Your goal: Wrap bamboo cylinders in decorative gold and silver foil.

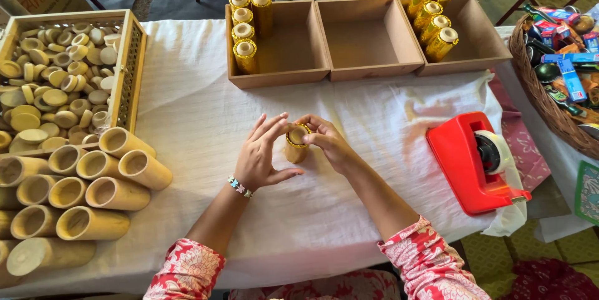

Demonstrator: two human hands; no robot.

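A short bamboo tube wrapped in gold foil (296, 145) stands upright on the white tablecloth (206, 119) in front of me. My left hand (262, 156) curves round its left side with fingers spread and the thumb under it. My right hand (327, 141) pinches its top rim from the right. Both hands hold the tube between them.
Three wooden trays (368, 38) stand at the back; the left and right ones hold gold-wrapped tubes (246, 31). Bare bamboo tubes (93, 181) are stacked at left below a crate of wooden caps (56, 81). A red tape dispenser (477, 162) sits at right, near a wicker basket (549, 106).
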